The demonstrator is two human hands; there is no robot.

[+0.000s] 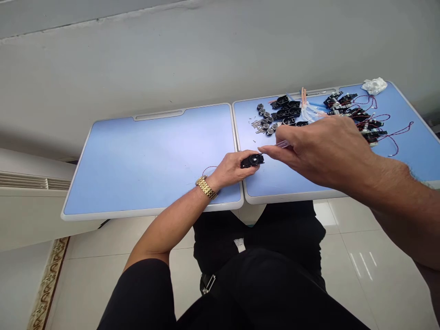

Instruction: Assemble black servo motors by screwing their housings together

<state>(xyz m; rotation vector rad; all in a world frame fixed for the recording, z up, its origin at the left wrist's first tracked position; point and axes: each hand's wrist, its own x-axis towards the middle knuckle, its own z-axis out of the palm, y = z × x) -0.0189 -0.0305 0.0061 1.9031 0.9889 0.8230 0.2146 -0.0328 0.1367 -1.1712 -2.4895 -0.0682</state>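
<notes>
Pinching a thin pinkish strip [282, 144] between thumb and fingertips, the right hand [326, 151] hovers just beside a black plastic housing [252, 161]. The left hand [231, 169] is clenched around that housing, holding it over the seam of the blue worktop [154, 160]. Reckoning clock directions from the housing, loose screws [257, 127] and round black parts [264, 118] lie near twelve o'clock, with more bare housings [285, 107] at one. Units with red leads [357, 114], apparently further along, are gathered near two o'clock, so several seem done and several remain.
</notes>
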